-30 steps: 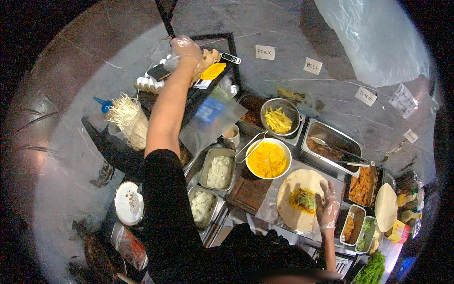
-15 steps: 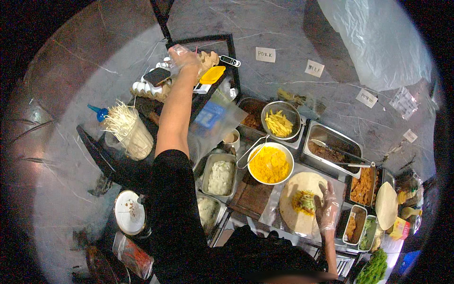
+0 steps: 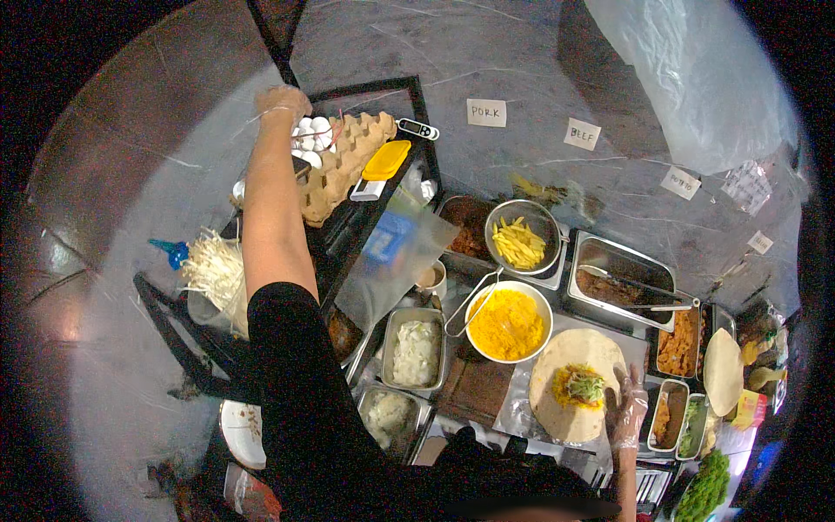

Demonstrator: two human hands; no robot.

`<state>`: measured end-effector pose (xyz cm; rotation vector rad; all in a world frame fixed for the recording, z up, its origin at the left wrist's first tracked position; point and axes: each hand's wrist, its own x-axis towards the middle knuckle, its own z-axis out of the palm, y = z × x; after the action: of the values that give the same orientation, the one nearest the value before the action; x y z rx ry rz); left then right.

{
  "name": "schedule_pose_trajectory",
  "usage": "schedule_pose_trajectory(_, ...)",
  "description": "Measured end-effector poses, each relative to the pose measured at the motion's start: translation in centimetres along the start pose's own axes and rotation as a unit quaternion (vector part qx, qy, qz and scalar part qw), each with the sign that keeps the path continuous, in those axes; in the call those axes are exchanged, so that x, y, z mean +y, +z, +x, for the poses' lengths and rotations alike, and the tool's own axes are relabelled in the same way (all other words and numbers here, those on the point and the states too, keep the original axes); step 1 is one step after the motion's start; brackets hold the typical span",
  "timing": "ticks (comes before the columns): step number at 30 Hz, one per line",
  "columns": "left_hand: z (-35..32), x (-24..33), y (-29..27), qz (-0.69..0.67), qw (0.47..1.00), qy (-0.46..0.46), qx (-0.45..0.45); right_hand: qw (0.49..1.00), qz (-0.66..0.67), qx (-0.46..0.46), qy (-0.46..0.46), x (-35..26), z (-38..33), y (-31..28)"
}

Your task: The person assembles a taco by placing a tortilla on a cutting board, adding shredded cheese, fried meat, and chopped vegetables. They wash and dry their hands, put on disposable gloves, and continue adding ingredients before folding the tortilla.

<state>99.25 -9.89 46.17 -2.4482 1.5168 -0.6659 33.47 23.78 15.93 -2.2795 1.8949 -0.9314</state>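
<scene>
L hand [image 3: 283, 103] gloved, stretched to eggs [image 3: 311, 139] in carton [image 3: 344, 165] at shelf's [image 3: 416, 96] far left corner; grip can't tell. R hand [image 3: 626, 416], gloved, lies flat and open on tortilla's [image 3: 565, 418] right edge, near counter's front.

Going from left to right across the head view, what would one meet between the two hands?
Left hand → egg carton → yellow lid → bowl of fries → tortilla → right hand.
</scene>
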Motion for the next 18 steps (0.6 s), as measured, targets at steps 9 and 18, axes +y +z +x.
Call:
schedule_pose_trajectory(9,4.2,1.5,3.8,0.014,0.996,0.04,-0.078,0.998,-0.06,-0.034,0.01,0.4,-2.7,-0.8)
schedule_pose_trajectory(18,6.2,0.8,7.0,-0.006,0.994,-0.01,-0.107,0.994,-0.099,-0.036,0.001,-0.2,-2.9,-1.2)
